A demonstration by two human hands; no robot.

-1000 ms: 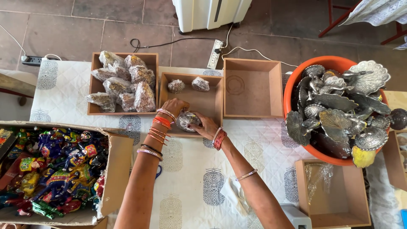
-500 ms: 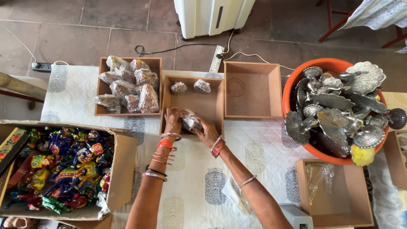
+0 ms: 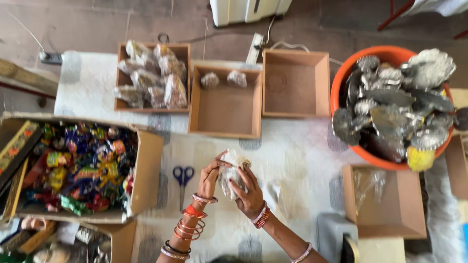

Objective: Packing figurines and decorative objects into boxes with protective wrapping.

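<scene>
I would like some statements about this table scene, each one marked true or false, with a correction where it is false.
1. Both hands hold a small clear packet. True.
2. The middle brown tray has two packets at its far end. True.
3. The scissors lie inside the orange tub. False: they lie on the white cloth, beside the cardboard box of colourful sweets.
4. The orange tub is empty. False: it is full of silver-coloured dishes.
5. The left hand touches the packet's top. True.
</scene>
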